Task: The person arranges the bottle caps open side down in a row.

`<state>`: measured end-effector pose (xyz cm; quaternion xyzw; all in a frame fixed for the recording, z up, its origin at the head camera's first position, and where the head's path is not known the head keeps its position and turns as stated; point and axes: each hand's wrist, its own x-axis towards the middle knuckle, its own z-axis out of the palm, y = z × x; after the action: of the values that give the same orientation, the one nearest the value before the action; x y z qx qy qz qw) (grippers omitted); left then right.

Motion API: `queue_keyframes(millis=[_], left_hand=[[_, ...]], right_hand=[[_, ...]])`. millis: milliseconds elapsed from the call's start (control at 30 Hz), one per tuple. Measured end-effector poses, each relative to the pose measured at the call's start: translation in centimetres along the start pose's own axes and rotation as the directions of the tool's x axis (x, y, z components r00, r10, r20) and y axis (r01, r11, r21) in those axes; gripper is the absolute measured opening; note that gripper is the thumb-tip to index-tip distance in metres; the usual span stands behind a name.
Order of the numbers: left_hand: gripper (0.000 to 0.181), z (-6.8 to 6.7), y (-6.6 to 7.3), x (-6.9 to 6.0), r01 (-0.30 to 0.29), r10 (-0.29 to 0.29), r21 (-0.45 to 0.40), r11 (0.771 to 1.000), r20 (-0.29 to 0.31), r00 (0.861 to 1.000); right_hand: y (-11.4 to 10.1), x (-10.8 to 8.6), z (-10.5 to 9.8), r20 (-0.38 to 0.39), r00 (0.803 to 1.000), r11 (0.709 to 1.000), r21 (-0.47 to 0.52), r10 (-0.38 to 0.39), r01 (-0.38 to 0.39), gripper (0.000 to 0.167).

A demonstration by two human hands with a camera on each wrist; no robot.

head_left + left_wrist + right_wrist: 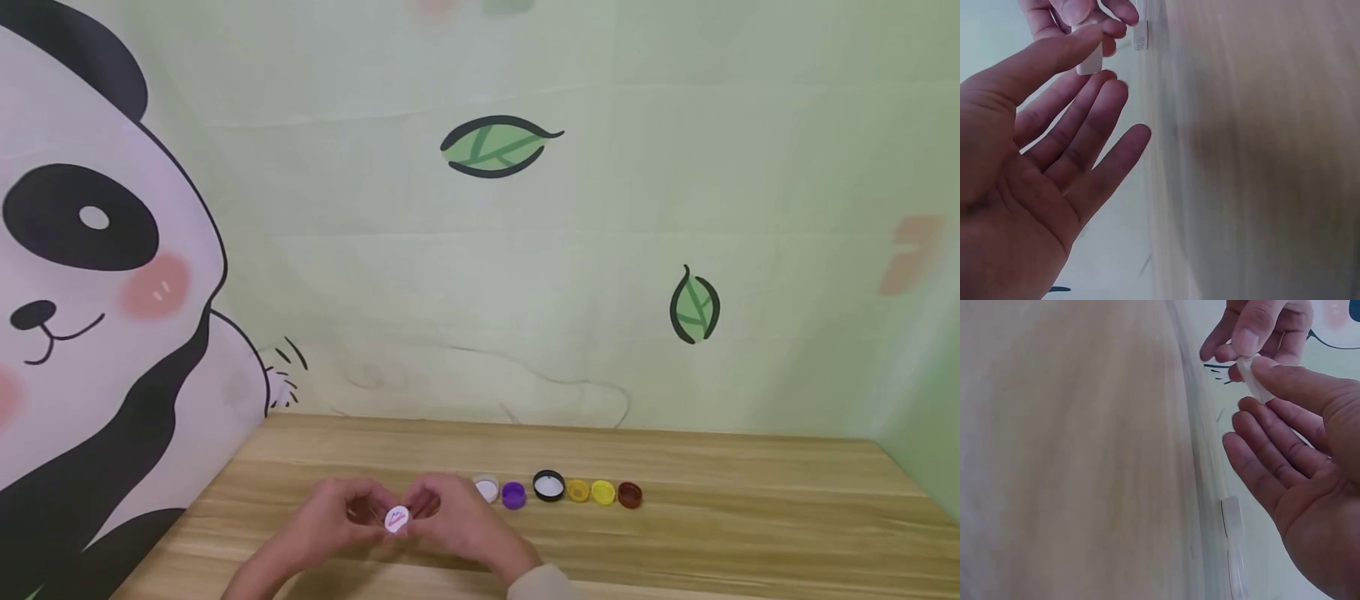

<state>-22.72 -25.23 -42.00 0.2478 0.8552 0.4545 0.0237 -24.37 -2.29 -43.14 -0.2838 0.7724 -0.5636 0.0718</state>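
White cap (397,519) sat between the thumbs and fingertips of the left hand (326,521) and right hand (457,517), pinched from both sides, with the other fingers loosely extended and slightly apart. It could have slipped to the wooden table (720,542) below the fingers, likely if 1 thumb eased off so small an edge; a careless rightward sweep might have jostled the row of 6 lids (548,486) beyond the right knuckles. Fingers hid the cap's far side, its print was illegible, and the right sleeve (543,583) was cut off.
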Motion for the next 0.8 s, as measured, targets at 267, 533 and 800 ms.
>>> queue_keyframes(millis=[267,533,800], left_hand=[[0.024,-0.1,-0.4,-0.4,-0.004,0.006,-0.024,1.0,0.081,0.997],[0.024,-0.2,-0.7,-0.3,0.046,-0.048,0.017,0.999,0.106,0.993],[0.024,-0.1,-0.3,-0.6,0.058,-0.067,0.083,0.995,0.107,0.992]], right_hand=[[0.1,-0.3,0.5,0.056,0.998,0.999,-0.038,0.021,-0.019,0.025],[0.1,-0.3,0.9,0.074,0.997,0.995,-0.094,0.027,-0.021,0.027],[0.2,-0.2,1.4,0.076,0.997,0.994,-0.109,0.012,-0.004,0.028]])
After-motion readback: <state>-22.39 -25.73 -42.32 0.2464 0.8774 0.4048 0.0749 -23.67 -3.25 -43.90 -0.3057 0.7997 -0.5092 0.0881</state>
